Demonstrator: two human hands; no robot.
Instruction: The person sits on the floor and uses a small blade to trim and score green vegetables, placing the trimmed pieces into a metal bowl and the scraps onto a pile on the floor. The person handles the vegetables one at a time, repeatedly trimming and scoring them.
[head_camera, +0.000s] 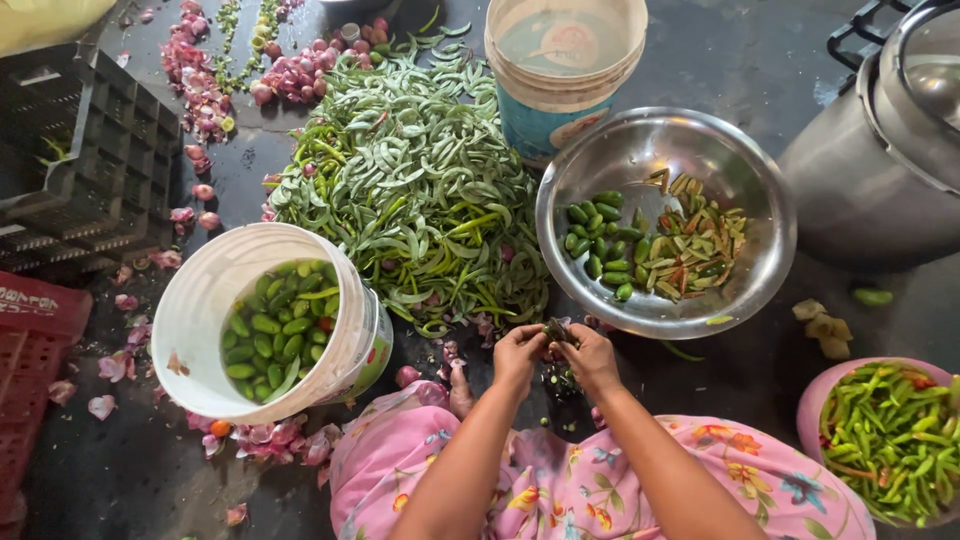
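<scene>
Step in hand, by my reading: trimming or splitting one green pod. Left hand (518, 352) and right hand (590, 355) meet low in the frame, fingertips pinched together on a small dark green pod (556, 331), held just above the dark floor (760, 70) near the rim of the steel bowl (765, 250).

Heap of pods (415, 180) lies just beyond the hands. White bucket (195, 310) to the left holds small green pieces. The bowl holds green pieces and cut strips.

Next move, as judged: the held pod needs a firm two-sided pinch, and its parts a short carry to a container.

Unclear: whether a blade is in use; fingers cover most of the pod. Pink tub (815, 400) of chillies at right is cut off by the frame edge. Scraps below the hands are too small to identify.
</scene>
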